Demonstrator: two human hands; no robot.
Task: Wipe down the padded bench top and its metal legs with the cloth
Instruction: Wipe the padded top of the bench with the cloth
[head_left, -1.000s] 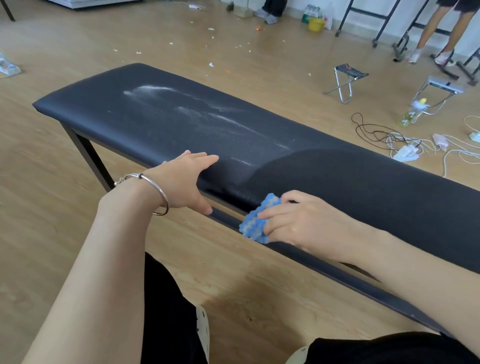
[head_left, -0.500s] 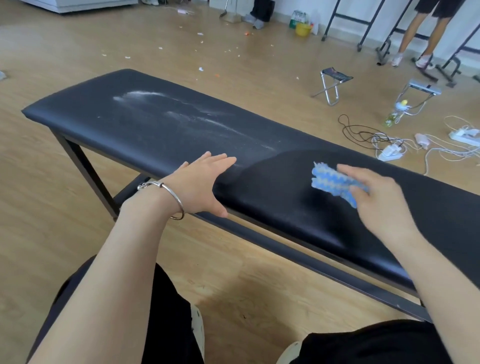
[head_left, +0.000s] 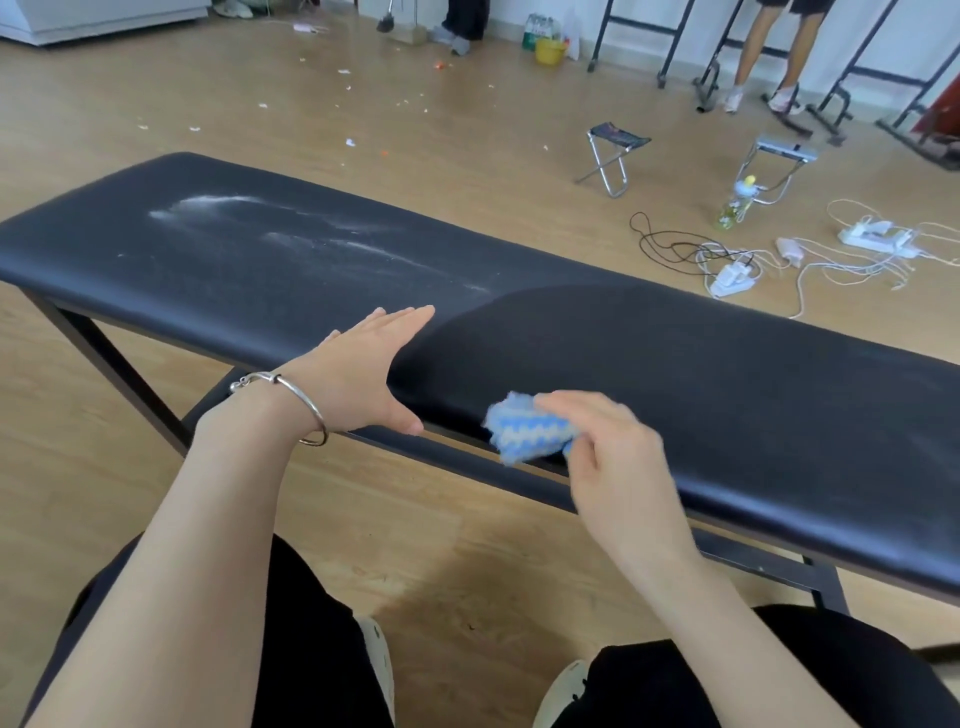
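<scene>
A long black padded bench top (head_left: 675, 364) runs from left to right on black metal legs (head_left: 114, 374). White dust streaks (head_left: 332, 239) cover its left half; the right half looks darker and clean. My left hand (head_left: 363, 374), with a silver bangle on the wrist, lies flat and open on the near edge of the pad. My right hand (head_left: 613, 457) grips a blue and white cloth (head_left: 524, 431) against the near edge of the pad, just right of the left hand. The hand is blurred with motion.
Wooden floor all around, with scraps of litter at the back. Beyond the bench lie a small folding stool (head_left: 613, 150), a bottle (head_left: 735, 202), cables and power strips (head_left: 878, 236). A person's legs (head_left: 769, 57) stand among metal frames at the far right. My knees are below.
My right hand has pulled the cloth back from the middle of the pad to its near edge, after sweeping away from the edge before that. The left hand has stayed flat on the edge.
</scene>
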